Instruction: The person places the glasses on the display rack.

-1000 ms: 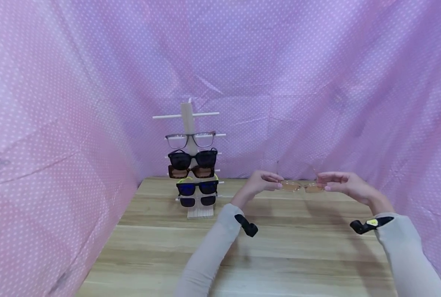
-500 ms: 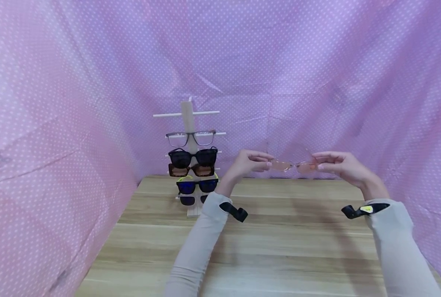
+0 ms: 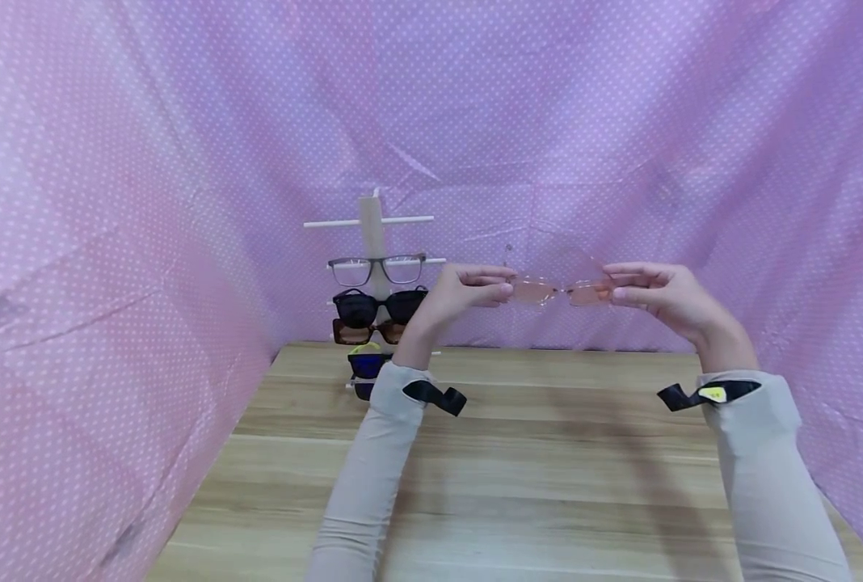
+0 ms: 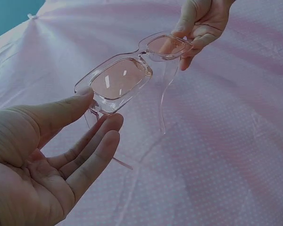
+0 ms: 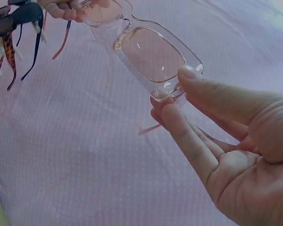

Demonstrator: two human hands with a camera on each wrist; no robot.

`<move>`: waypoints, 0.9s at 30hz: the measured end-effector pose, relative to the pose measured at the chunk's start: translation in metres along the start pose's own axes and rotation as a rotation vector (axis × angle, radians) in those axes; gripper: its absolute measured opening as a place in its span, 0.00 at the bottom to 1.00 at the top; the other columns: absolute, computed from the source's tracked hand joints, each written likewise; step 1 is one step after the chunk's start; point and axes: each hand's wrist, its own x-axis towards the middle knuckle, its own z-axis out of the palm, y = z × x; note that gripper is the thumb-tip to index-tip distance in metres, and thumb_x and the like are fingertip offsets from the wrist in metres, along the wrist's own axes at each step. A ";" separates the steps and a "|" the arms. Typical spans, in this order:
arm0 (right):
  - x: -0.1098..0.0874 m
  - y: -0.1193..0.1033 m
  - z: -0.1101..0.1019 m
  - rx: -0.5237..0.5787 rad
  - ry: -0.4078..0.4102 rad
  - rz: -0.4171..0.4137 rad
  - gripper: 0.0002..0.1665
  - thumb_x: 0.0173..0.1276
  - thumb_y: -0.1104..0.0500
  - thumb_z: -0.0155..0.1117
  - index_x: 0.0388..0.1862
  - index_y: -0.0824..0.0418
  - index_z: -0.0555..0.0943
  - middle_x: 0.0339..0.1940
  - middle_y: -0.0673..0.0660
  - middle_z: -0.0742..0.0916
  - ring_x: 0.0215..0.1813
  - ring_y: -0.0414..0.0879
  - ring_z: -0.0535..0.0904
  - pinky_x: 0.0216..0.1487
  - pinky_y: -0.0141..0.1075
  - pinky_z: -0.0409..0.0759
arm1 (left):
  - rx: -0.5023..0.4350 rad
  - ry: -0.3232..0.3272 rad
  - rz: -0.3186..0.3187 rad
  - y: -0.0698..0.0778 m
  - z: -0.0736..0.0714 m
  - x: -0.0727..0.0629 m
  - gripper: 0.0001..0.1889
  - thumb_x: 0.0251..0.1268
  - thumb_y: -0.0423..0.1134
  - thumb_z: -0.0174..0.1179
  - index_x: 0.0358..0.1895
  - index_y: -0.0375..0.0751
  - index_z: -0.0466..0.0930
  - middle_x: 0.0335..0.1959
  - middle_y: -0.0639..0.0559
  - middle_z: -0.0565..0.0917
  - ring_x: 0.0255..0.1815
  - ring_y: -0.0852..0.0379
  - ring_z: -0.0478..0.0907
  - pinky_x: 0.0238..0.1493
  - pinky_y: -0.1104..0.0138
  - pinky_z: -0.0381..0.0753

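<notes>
A pair of clear-framed sunglasses (image 3: 536, 291) with pinkish-orange lenses is held up between both hands, above the back part of the table. The left hand (image 3: 455, 299) pinches one outer end of the frame between thumb and fingers, as the left wrist view shows at the near lens (image 4: 118, 79). At the other end, the right hand (image 3: 667, 299) pinches the corner of the frame near its hinge, seen close up beside the lens (image 5: 153, 54). Both temples are unfolded and point away from the person.
A wooden display stand (image 3: 372, 230) with white rods is left of the hands, partly behind the left forearm. It carries grey-framed glasses (image 3: 359, 271), black sunglasses (image 3: 355, 309), tortoiseshell sunglasses (image 3: 355, 332) and others. Pink dotted cloth (image 3: 584, 121) surrounds the wooden table (image 3: 548, 485).
Both hands have raised the clear-framed sunglasses from low over the table and shifted them left toward the stand. The left forearm now covers part of the lower eyewear.
</notes>
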 end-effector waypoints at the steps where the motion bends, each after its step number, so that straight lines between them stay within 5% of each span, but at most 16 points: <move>1: 0.001 -0.004 0.002 0.002 -0.001 -0.004 0.25 0.71 0.76 0.60 0.61 0.58 0.84 0.48 0.49 0.92 0.50 0.39 0.88 0.56 0.26 0.84 | -0.005 0.002 0.005 0.004 -0.002 -0.001 0.16 0.67 0.33 0.68 0.57 0.35 0.85 0.51 0.41 0.89 0.46 0.54 0.88 0.57 0.59 0.88; 13: 0.013 -0.040 0.033 0.016 -0.008 -0.039 0.24 0.72 0.76 0.59 0.60 0.58 0.84 0.47 0.50 0.92 0.51 0.40 0.89 0.58 0.26 0.82 | 0.038 0.077 0.067 0.037 -0.027 -0.014 0.17 0.69 0.33 0.67 0.59 0.37 0.84 0.50 0.41 0.90 0.45 0.53 0.89 0.56 0.60 0.88; 27: 0.028 -0.077 0.072 0.083 0.043 -0.134 0.25 0.69 0.75 0.64 0.64 0.67 0.80 0.46 0.54 0.92 0.51 0.43 0.89 0.59 0.28 0.84 | -0.033 0.180 0.257 0.063 -0.051 -0.023 0.17 0.71 0.28 0.63 0.61 0.30 0.81 0.38 0.57 0.89 0.41 0.61 0.87 0.50 0.63 0.90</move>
